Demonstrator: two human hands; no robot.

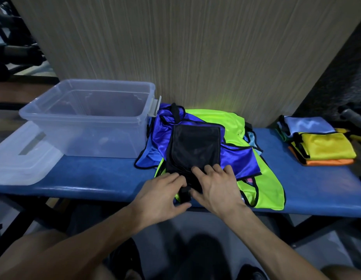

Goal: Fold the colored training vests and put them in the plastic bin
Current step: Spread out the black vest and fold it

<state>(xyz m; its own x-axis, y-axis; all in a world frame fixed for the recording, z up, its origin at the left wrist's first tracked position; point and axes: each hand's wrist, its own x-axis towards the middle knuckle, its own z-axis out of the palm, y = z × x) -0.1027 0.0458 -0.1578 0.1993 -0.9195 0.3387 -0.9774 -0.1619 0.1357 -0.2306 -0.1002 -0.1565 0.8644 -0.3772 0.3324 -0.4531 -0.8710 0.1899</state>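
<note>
1. A blue padded counter (107, 178) runs left to right against a wood-grain wall. A person stands at its front edge, both bare arms reaching in.
2. A black vest (193, 150), folded to a rough rectangle, lies on a loose pile in the counter's middle: a blue vest (240, 160) under it and a green vest (264, 190) beneath, hanging over the front edge.
3. The black vest's long axis runs front to back, away from the person. Its near end sits at both hands; its far end points to the wall.
4. The left hand (163, 197) grips the vest's near end at the front edge, fingers curled round a black strap or hem.
5. The right hand (214, 184) rests on the vest's near right corner, fingers spread and flat, pressing the cloth down.
6. A clear bin (44, 114), seemingly empty, stands toward the counter's left end, at the back, just beside the pile. Its lid (16, 158) lies under and in front of it.
7. The bin lies to the left of both hands, so the left hand is nearer; the vest would travel left and slightly back.
8. Near the right end sits a stack (321, 146) of folded vests, yellow over orange, not yet in the bin.
</note>
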